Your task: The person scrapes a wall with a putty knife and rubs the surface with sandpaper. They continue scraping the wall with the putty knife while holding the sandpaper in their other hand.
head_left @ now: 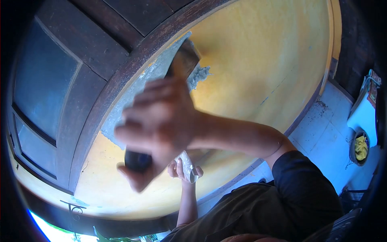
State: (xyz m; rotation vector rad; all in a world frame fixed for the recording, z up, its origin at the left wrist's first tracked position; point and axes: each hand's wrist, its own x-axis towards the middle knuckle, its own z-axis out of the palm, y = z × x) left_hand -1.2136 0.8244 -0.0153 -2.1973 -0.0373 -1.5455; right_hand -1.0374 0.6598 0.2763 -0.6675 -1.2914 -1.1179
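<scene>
Head view: a broad yellow wall (258, 48) filled the middle, bordered on the left by a dark wooden frame (90, 86) with glazed panels. Pale floor tiles (314, 135) ran along its foot, where a dark bowl (354, 156) held a crumpled yellow cloth (360, 147). A long patch of wet-looking grey plaster (155, 68) lay on the wall just beside the wood, with a ragged ridge sticking out past its right side.

The right hand (159, 117), blurred and nearer the camera, was closed around the black handle (138, 160) of a broad-bladed scraper (187, 60). Its long axis slanted from the handle at lower left to the blade at upper right, roughly along the patch. The blade lay over the upper end of the plaster, between the wooden edge and the ragged ridge; blur hid whether it touched.

Lower down and farther off, the left hand (178, 170) pinched a pale, smeared piece (188, 167), possibly a smaller blade. The patch lay up from that hand, so the right was the nearer of the two.
</scene>
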